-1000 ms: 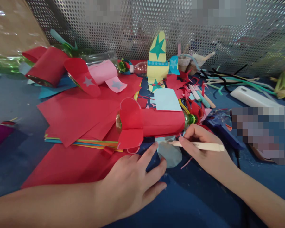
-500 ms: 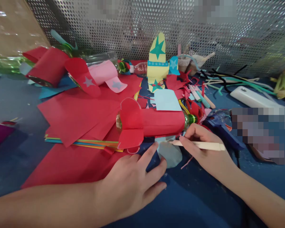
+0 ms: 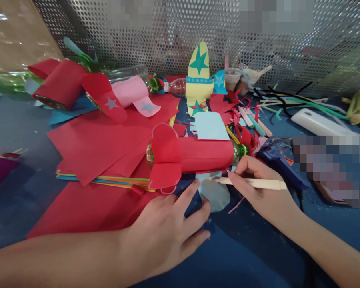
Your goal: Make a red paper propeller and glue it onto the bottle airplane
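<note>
My right hand (image 3: 256,186) pinches a cream-coloured marker pen (image 3: 264,184), its tip on a pale blue paper piece (image 3: 217,196) with a rounded edge. Spread flat, my left hand (image 3: 171,230) has fingertips at the left edge of that paper; whether it presses the paper or the table I cannot tell. Just beyond both hands lies a green bottle wrapped in red paper (image 3: 207,154), with red fins (image 3: 165,176) at its left end and its green neck (image 3: 240,151) to the right. A light blue paper flap (image 3: 211,126) stands at its far side.
Red paper sheets (image 3: 96,140) spread at the left. Behind are paper-wrapped bottles (image 3: 63,84) and a yellow paper rocket (image 3: 199,80) with green stars. On the right lie a blue glue gun (image 3: 282,164), a white device (image 3: 319,122) and several coloured strips. A perforated metal panel (image 3: 168,36) borders the back.
Almost nothing differs. The marker's rear end has shifted very slightly right in my right hand; its tip stays on the pale blue paper. My left hand has not moved.
</note>
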Demonstrator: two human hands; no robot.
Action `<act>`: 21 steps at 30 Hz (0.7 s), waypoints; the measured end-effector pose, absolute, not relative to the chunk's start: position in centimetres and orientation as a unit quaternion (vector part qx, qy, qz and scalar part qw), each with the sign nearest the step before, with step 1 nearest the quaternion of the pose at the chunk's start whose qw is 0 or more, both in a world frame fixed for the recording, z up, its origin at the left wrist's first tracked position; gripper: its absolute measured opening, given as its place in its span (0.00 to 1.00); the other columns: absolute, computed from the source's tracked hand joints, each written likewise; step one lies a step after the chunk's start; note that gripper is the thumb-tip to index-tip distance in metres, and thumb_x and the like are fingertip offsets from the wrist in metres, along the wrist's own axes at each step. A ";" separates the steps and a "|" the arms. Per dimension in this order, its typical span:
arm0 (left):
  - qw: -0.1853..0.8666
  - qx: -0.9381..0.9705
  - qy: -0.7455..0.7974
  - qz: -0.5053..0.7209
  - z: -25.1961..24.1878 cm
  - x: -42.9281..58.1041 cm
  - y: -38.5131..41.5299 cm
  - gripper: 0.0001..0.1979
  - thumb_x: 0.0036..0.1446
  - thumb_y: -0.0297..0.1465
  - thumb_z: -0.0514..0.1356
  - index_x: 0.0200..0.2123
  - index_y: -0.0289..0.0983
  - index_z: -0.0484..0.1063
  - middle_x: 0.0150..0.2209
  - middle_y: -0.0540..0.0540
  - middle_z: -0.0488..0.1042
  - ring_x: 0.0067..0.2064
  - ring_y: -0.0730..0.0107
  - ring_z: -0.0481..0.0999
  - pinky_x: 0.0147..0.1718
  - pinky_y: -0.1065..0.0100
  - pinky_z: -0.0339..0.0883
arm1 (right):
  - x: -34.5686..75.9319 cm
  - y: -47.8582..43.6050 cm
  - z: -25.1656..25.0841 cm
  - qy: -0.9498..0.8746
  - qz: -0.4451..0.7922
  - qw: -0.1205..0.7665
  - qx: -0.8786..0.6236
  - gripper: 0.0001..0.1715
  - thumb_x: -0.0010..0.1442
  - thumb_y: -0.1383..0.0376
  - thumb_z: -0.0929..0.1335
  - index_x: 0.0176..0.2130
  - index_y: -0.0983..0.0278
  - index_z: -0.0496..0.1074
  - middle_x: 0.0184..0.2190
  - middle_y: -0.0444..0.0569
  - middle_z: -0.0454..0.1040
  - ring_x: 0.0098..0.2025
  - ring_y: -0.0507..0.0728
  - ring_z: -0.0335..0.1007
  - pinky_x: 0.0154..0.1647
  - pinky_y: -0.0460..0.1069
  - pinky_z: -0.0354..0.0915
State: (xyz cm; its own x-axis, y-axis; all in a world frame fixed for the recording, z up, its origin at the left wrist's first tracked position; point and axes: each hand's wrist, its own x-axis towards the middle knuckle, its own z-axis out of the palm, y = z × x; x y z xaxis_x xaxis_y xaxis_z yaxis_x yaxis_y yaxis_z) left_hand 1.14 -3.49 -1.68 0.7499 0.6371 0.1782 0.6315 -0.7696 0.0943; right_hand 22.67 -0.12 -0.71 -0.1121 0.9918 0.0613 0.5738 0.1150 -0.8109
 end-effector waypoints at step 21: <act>0.014 0.934 0.341 0.103 -1.6 1.1 -3.4 0.17 0.63 0.37 0.49 0.50 0.39 0.69 0.54 0.31 0.66 0.29 0.60 0.77 0.24 0.56 0.73 | 22.8 -0.2 -1.0 -0.685 0.321 0.311 -0.575 0.14 0.57 0.66 0.65 0.23 0.61 0.56 0.17 0.37 0.56 0.18 0.47 0.51 0.17 0.43 0.50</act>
